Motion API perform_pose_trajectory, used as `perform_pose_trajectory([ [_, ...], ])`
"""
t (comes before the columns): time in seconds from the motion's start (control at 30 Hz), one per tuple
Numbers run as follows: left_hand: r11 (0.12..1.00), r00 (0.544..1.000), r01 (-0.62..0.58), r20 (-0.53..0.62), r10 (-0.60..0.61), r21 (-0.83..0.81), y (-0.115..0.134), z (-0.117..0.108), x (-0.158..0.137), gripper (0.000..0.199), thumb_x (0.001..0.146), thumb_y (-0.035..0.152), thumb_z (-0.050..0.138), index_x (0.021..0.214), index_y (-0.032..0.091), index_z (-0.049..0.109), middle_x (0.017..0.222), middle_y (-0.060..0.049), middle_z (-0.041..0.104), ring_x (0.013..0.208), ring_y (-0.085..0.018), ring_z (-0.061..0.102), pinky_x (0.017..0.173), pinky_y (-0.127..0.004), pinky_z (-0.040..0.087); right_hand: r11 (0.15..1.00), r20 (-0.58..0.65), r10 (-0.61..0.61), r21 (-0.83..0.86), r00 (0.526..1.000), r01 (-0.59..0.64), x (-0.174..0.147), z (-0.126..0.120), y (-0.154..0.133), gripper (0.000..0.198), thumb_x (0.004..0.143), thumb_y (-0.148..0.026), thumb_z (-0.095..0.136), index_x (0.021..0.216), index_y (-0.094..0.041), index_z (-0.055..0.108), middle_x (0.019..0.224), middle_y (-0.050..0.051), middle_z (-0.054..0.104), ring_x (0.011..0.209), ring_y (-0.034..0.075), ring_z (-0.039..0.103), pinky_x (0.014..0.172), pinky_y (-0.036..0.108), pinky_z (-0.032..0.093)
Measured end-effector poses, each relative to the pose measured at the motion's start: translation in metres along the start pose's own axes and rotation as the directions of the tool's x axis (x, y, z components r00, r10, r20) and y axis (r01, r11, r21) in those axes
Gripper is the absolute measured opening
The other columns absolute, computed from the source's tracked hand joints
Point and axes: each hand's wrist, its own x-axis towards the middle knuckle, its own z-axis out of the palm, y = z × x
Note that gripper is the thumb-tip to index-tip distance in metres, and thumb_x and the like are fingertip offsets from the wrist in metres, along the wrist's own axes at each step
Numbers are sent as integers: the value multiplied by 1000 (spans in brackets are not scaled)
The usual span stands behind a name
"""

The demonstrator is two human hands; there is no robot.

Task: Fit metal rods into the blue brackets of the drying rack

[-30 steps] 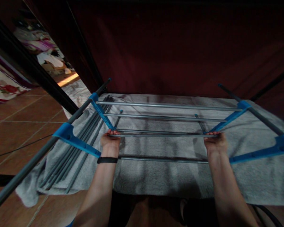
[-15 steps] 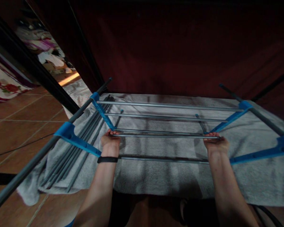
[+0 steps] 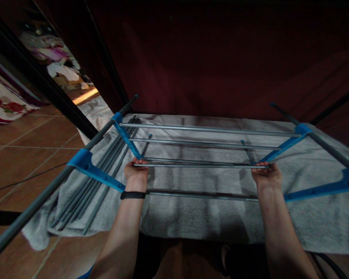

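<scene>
Gripping metal rod (image 3: 197, 166) between left hand (image 3: 136, 171) and right hand (image 3: 266, 175); apparently positioning, probably needing alignment next with blue brackets (image 3: 103, 176) beside hands.

Smooth metal rod (image 3: 197, 166), matt plastic brackets (image 3: 99, 176); fuzzy cloth (image 3: 192, 219)

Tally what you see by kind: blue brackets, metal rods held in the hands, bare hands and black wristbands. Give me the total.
Blue brackets: 4
Metal rod held in both hands: 1
Bare hands, left hand and right hand: 2
Black wristband: 1
Total: 8
</scene>
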Motion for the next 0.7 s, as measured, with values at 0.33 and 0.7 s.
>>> perform_pose_trajectory([
  [0.33,999,999,32,43,-32,-2,1,-3,3,21,84,5,32,72,20,41,51,6,31,36,-9,35,40,-21,30,995,41,29,93,999,-33,3,-7,-1,34,94,-30,22,69,-20,43,60,-4,45,44,9,48,37,22,43],
  [0.7,1000,998,3,62,-1,-23,2,-2,2,21,83,7,33,68,19,40,48,7,31,36,-9,36,41,-21,30,988,45,88,127,995,-93,-3,-3,-3,25,92,-20,33,70,-20,44,57,-6,47,42,9,49,40,25,46],
])
